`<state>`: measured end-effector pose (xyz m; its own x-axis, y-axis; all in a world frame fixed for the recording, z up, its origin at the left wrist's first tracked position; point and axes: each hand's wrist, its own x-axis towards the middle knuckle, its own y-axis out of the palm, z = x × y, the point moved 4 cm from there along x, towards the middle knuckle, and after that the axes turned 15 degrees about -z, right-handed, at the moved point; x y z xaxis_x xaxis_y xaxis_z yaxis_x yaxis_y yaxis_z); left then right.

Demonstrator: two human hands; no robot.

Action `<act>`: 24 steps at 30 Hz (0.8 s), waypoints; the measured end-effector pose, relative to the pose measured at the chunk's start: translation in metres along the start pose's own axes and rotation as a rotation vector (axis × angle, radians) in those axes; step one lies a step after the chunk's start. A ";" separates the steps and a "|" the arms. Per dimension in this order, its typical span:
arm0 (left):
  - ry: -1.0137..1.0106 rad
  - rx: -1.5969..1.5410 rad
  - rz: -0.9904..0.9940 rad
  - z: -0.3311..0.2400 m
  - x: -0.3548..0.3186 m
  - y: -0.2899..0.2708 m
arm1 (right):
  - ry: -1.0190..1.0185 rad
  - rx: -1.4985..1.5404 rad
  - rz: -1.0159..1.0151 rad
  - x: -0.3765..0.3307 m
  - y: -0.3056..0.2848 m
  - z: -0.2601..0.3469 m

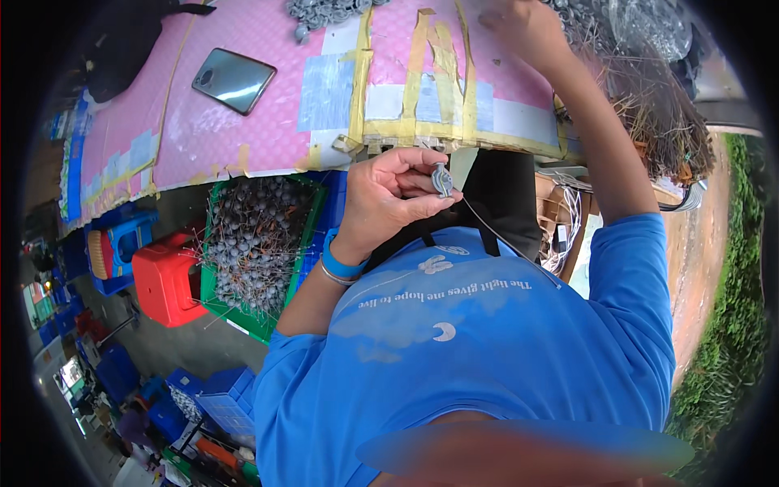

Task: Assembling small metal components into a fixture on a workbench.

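My left hand (398,195), wearing a blue wristband, is closed around a small grey layered piece (441,180) at the near edge of the table. The piece looks like a flower head, and a thin wire stem (491,229) runs from it down toward my shirt. My right hand (523,28) reaches out over the far right of the table, beside a heap of grey pieces (572,16). Motion smears its fingers, so what they hold, if anything, cannot be made out. Another grey heap (329,10) lies at the table's far edge.
Pink bubble wrap and yellow tape cover the table (178,146), where a phone (234,81) lies. Thin wire stems (661,122) fill the right end, near clear plastic (649,28). At my left stand a green crate (258,333) of grey balls on wires and a red stool (166,280).
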<state>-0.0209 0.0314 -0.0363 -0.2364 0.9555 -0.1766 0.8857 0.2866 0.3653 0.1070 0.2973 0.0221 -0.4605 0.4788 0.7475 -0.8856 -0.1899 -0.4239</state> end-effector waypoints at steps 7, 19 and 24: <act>0.198 0.053 -0.075 -0.009 -0.002 -0.002 | -0.096 -0.708 0.332 -0.019 0.011 0.015; 0.447 0.227 -0.202 -0.030 -0.019 0.010 | 0.685 0.469 -0.013 -0.112 0.015 0.169; 0.557 0.321 -0.212 -0.027 -0.025 0.021 | 0.647 0.332 -0.041 -0.120 0.000 0.176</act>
<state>-0.0073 0.0155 0.0009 -0.5124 0.7992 0.3144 0.8521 0.5188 0.0700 0.1511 0.0886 0.0224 -0.3889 0.8827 0.2639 -0.9206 -0.3615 -0.1476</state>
